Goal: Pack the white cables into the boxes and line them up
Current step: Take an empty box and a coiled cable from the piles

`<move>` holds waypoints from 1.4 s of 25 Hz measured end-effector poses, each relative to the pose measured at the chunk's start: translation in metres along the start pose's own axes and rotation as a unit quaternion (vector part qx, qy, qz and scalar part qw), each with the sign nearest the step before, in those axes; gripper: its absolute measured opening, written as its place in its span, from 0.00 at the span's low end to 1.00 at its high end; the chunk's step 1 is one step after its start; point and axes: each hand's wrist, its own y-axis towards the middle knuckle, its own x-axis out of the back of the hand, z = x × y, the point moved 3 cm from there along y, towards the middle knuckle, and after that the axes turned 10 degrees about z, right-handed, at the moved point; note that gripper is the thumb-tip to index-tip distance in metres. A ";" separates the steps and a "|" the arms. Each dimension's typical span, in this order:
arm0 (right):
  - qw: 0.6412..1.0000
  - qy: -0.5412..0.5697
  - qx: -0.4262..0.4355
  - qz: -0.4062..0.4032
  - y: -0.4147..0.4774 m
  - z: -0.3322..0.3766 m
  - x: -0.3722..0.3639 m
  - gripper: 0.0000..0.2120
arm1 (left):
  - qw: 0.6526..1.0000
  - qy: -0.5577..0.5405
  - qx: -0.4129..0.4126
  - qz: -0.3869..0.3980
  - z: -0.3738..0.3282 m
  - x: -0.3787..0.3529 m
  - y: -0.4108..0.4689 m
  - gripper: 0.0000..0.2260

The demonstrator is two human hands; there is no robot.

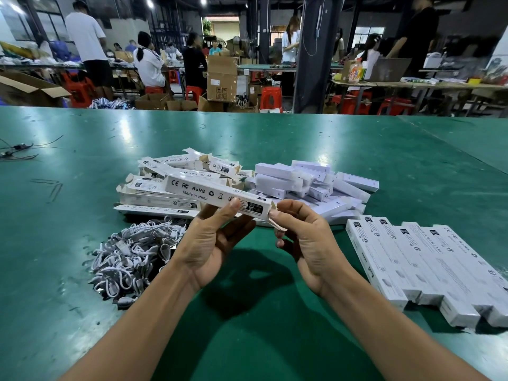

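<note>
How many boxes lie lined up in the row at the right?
6 boxes, side by side on the green table to the right of the right hand; more may lie beyond the frame.

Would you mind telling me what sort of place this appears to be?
Probably a factory packing floor: a long green worktable holds a pile of white cables and a row of boxes, and cardboard cartons stand among other workers at benches behind.

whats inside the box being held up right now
Cannot tell. The held box shows only its printed outside, pinched between the left hand and right hand. The right-end flap hangs open, but the fingers hide the opening, so any cable inside is hidden.
</note>
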 end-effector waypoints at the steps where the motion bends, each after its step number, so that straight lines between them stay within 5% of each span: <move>1: 1.000 -0.007 0.009 0.004 -0.001 0.001 -0.001 0.06 | 1.000 0.000 0.004 0.005 0.000 -0.001 0.000 0.06; 9: 0.952 -0.257 0.162 -0.016 -0.014 0.018 -0.006 0.02 | 0.999 -0.001 0.023 -0.023 0.006 0.004 0.002 0.13; 14: 0.863 -0.428 0.268 0.028 -0.018 0.016 -0.013 0.15 | 0.998 -0.003 0.047 -0.031 0.002 0.013 0.006 0.08; 19: 0.806 -0.469 0.361 -0.003 -0.017 0.016 -0.010 0.08 | 0.998 0.000 0.069 -0.004 0.005 0.016 0.006 0.07; 26: 0.942 -0.249 0.223 -0.018 -0.014 0.020 -0.012 0.10 | 0.998 -0.026 0.055 -0.017 0.004 0.006 0.001 0.06; 35: 0.931 -0.266 0.245 -0.041 -0.015 0.020 -0.011 0.07 | 0.999 -0.015 0.050 0.008 0.006 0.000 0.001 0.06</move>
